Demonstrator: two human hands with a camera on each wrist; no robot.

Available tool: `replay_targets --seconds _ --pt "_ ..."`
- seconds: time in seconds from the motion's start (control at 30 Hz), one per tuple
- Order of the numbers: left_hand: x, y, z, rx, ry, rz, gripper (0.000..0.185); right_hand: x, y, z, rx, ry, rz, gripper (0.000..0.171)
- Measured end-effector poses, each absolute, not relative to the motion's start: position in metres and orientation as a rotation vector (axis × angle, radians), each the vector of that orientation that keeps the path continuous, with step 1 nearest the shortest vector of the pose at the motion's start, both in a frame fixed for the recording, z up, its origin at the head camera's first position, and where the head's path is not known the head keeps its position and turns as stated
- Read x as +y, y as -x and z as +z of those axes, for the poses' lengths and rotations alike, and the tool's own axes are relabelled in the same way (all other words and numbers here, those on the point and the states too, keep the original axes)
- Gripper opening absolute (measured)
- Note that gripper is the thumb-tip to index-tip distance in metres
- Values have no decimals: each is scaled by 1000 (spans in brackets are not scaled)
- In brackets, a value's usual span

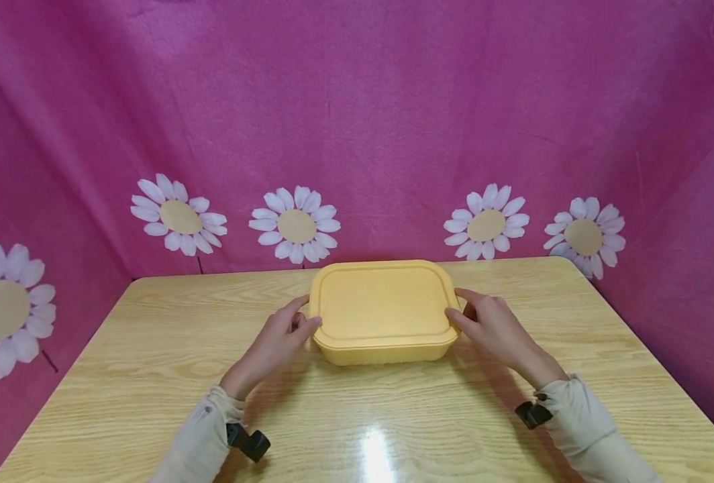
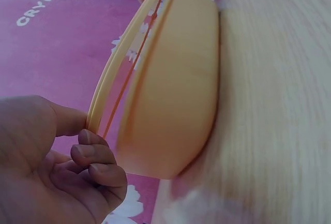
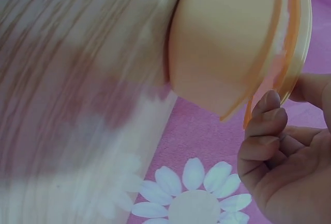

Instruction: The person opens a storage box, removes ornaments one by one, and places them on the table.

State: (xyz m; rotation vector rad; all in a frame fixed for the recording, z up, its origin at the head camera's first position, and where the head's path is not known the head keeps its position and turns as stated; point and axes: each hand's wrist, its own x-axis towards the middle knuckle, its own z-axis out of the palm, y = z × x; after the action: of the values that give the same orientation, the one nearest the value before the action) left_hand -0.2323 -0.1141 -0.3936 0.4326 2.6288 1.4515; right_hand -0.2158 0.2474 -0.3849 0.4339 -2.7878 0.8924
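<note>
A yellow rectangular food container (image 1: 387, 355) stands on the table, its lid (image 1: 384, 298) over the top. Both wrist views reveal a gap between the lid (image 2: 116, 61) and the container's rim, with a thin orange seal (image 2: 129, 79) along the lid's underside. My left hand (image 1: 281, 333) pinches the lid's left edge between thumb and fingers. At the opposite edge, my right hand (image 1: 494, 329) pinches the lid in the same way. The container's inside is hidden under the lid.
The wood-grain table (image 1: 170, 349) reflects a bright light near its front. A magenta cloth (image 1: 387, 134) with white daisies hangs behind and at both sides, close to the table's edges. Black wrist cameras sit at both cream sleeves (image 1: 202, 429).
</note>
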Motion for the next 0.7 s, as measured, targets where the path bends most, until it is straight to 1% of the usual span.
replay_targets --seconds 0.37,0.6,0.7 --pt "-115 228 -381 2648 -484 1480 59 248 204 -369 -2784 -449 867 43" --pt "-115 215 -375 2667 -477 1450 56 248 194 -364 -2732 -507 865 36" --pt "-115 211 -373 2640 -479 1466 54 249 187 -363 -2727 -518 864 37"
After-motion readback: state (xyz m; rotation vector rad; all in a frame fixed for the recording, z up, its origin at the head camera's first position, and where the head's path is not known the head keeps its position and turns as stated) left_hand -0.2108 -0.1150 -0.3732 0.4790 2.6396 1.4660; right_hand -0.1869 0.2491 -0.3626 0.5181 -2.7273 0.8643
